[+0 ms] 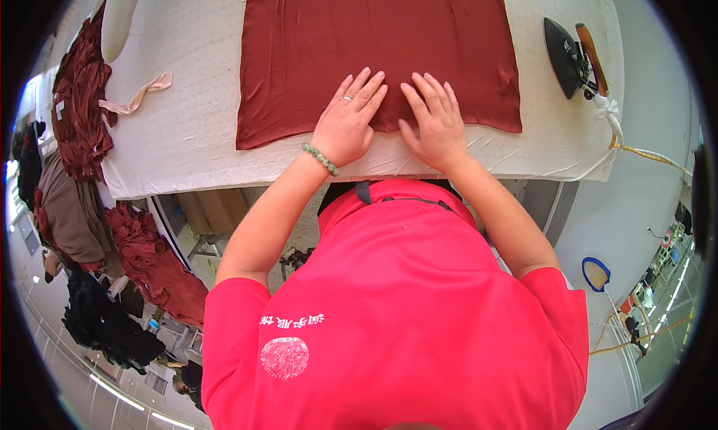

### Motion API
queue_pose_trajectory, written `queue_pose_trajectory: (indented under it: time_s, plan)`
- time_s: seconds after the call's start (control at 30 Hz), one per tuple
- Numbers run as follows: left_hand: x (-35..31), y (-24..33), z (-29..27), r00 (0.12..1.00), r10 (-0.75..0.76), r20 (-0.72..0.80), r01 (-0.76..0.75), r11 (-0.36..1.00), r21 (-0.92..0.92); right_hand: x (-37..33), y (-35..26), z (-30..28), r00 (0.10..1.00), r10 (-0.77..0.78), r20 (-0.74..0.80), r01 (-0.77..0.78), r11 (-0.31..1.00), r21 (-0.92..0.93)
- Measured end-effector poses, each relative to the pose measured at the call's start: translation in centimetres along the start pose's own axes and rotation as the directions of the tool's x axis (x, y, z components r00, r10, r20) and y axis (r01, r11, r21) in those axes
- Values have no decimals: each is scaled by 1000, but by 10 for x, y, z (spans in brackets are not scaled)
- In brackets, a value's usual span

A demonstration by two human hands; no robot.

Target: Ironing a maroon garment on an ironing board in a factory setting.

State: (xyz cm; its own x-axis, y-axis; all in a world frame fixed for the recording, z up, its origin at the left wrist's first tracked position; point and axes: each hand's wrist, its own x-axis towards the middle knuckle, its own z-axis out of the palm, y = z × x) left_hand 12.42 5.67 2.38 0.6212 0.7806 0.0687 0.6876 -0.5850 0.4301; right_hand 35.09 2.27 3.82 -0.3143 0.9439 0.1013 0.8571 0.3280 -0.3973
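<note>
A dark red satiny cloth (378, 34) lies spread over the white padded ironing table (187, 123), its near edge slightly wavy. My left hand (348, 120) rests flat on the cloth near that edge, fingers stretched out, with a ring on one finger and a green bead bracelet at the wrist. Beside it, my right hand (435, 123) also lies flat with fingers extended, its heel by the cloth's near edge. A small gap of cloth shows between the two hands. Neither hand grips anything.
An iron (572, 60) with a wooden handle rests at the table's right, its cord (651, 155) running off rightward. Left are a pale fabric strip (138, 93), a white padded form (120, 19) and heaped dark red garments (81, 101). More garments (153, 262) hang below.
</note>
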Motion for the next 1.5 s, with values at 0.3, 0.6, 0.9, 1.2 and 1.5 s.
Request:
queue_pose_trajectory:
  time_s: [0.3, 0.6, 0.9, 1.2, 1.5]
  plan:
    - [73, -64, -14, 988, 145, -54, -144, 989, 21, -12, -39, 1, 997, 16, 75, -21, 997, 73]
    - [260, -193, -29, 922, 383, -48, -358, 894, 269, -26, -87, 15, 952, 305, 17, -305, 946, 107]
    - [302, -241, -10, 844, 525, -109, -497, 843, 207, -34, -112, 33, 217, 853, 474, -465, -337, 819]
    - [307, -249, -6, 864, 485, -135, -473, 874, 110, 4, -120, 38, 72, 825, 560, -274, -524, 806]
    - [309, -253, -2, 866, 476, -150, -461, 878, 126, 7, -123, 44, 19, 829, 558, -246, -537, 807]
